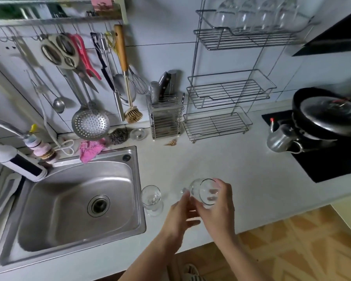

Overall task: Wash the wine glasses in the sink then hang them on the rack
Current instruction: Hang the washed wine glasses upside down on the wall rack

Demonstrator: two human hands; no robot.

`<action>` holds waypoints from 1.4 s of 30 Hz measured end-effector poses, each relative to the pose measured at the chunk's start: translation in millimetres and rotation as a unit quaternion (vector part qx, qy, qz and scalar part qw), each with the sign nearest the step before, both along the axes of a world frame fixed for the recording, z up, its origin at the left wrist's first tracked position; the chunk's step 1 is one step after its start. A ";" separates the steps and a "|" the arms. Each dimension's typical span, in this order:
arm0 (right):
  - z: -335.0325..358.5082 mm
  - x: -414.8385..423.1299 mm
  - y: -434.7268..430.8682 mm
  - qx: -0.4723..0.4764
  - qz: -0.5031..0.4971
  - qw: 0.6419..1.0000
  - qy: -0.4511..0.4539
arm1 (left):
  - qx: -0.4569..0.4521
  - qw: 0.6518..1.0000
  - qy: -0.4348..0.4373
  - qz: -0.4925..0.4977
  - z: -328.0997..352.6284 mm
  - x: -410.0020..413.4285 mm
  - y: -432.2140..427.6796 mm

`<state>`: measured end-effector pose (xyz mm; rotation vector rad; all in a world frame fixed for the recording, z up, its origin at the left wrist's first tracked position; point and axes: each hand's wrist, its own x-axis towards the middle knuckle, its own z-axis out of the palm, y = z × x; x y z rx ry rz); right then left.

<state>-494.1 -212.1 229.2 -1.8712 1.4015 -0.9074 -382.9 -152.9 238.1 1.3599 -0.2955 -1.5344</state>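
A home kitchen.
Steel sink (pixel 118 173), hanging utensils (pixel 90 123) on the tiled wall, a pan (pixel 320 126) on the stove (pixel 332 165).

Clear wine glasses, three positions.
Held glass (pixel 205 192) tilted, bowl in right hand (pixel 219 207) fingers (pixel 221 184), stem at left hand (pixel 179 217); standing glass (pixel 152 199) upright just left; hung glasses (pixel 243 17) inverted on rack (pixel 231 40), well beyond.

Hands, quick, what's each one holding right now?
Left hand: at the stem end of the wine glass, grip cannot be told.
Right hand: grips its bowl.
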 end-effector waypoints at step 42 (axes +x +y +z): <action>470.5 -83.4 -474.5 -0.164 0.228 0.959 0.031 | -0.326 0.627 -0.699 0.109 307.8 -66.0 -446.4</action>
